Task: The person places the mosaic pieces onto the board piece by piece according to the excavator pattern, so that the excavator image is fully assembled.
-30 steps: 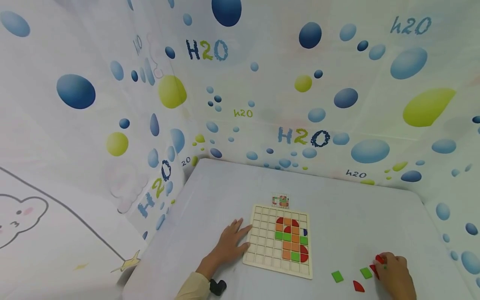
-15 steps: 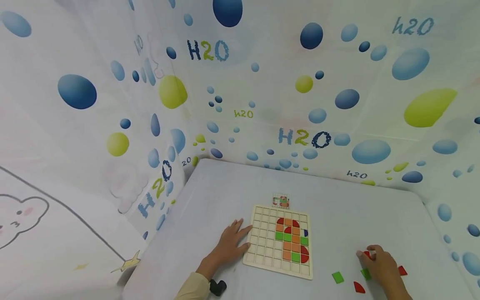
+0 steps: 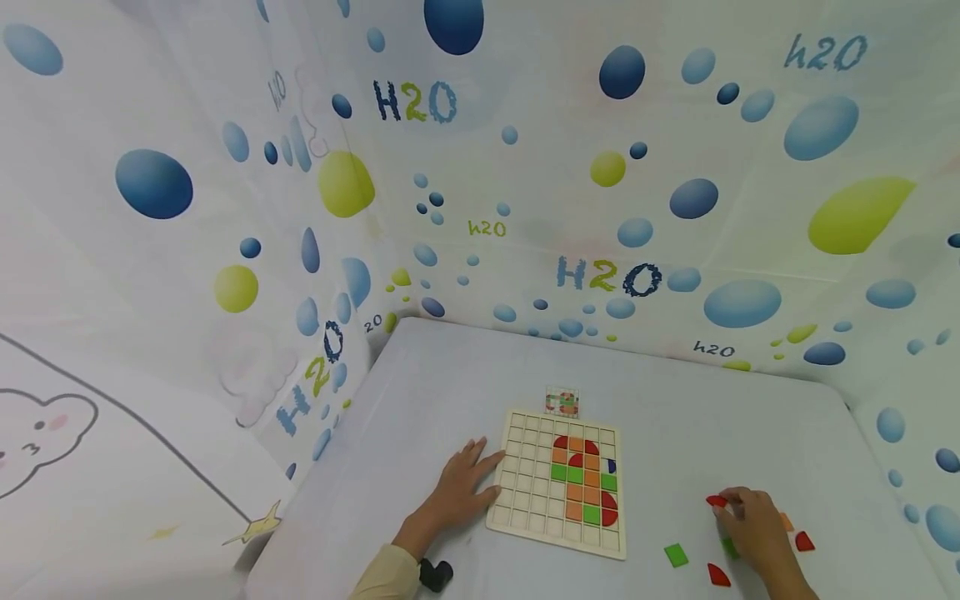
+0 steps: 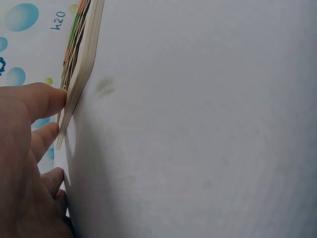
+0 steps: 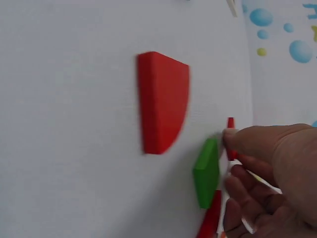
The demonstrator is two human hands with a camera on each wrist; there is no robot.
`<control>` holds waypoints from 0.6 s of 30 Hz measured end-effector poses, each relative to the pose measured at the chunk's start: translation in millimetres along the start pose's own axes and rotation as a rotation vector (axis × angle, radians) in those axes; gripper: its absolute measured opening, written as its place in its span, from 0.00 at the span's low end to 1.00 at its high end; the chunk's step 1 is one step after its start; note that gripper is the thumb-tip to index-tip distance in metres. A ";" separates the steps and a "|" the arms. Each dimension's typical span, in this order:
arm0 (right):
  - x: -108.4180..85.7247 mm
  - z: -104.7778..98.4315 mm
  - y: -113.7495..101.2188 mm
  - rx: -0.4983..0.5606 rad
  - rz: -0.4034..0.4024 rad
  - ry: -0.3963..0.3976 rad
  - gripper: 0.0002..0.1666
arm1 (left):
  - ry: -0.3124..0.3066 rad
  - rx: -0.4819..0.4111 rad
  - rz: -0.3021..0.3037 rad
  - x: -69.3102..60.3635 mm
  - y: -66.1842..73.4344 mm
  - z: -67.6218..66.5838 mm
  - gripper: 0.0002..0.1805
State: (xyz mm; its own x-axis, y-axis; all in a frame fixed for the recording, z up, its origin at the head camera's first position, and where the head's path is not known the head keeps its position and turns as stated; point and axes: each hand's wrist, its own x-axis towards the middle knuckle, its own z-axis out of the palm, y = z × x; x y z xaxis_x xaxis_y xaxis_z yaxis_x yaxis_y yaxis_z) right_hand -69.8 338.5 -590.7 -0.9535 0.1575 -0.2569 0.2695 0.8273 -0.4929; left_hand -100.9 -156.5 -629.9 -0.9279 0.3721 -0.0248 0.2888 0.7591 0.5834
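My left hand (image 3: pixel 459 485) lies with fingers spread at the left edge of a pale wooden grid board (image 3: pixel 525 492); in the left wrist view thumb and fingers touch the board's side (image 4: pixel 81 74). Red, orange, green and dark blue tiles fill part of the grid's right half. To the right of the board, my right hand (image 3: pixel 756 527) pinches a red quarter-circle tile (image 3: pixel 716 501) between thumb and fingers. The right wrist view shows that tile (image 5: pixel 231 123) partly covered by the thumb. A green tile (image 5: pixel 207 173) sits just beside this hand.
Around the right hand lie a green square (image 3: pixel 676 555), red quarter-circle tiles (image 3: pixel 717 575) and a partly hidden orange tile (image 3: pixel 786 522). A small pattern card (image 3: pixel 562 402) sits behind the board. Near the left wrist is a black object (image 3: pixel 435 575). Printed sheets enclose the table.
My right hand has moved left and slightly farther from me, with a red tile in its fingers. Red and orange tiles now show on its right. The left hand stays put.
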 end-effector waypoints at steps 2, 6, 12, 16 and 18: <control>0.9 2.9 -1.2 0.016 0.022 0.018 0.24 | 0.003 0.003 0.001 -0.1 -0.5 1.0 0.32; 1.8 5.6 -4.5 0.027 0.060 0.038 0.24 | 0.005 0.004 0.001 -0.7 -0.7 1.8 0.32; 2.5 5.4 -9.4 0.041 0.052 0.046 0.25 | 0.007 0.003 0.005 -1.3 -0.5 1.9 0.32; 4.5 8.9 -12.6 0.040 0.010 0.058 0.23 | 0.011 0.006 0.008 -1.0 -0.3 1.5 0.32; 5.8 11.8 -15.8 0.048 -0.009 0.061 0.22 | 0.014 0.003 0.011 -0.7 0.1 1.1 0.31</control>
State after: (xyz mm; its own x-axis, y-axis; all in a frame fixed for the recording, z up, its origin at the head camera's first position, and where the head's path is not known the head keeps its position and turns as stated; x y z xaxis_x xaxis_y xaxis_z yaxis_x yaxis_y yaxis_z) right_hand -77.9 320.0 -594.3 -0.9619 0.1844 -0.2021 0.2661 0.8021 -0.5346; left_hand -99.9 -156.1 -630.7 -0.9279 0.3727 -0.0068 0.2997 0.7567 0.5810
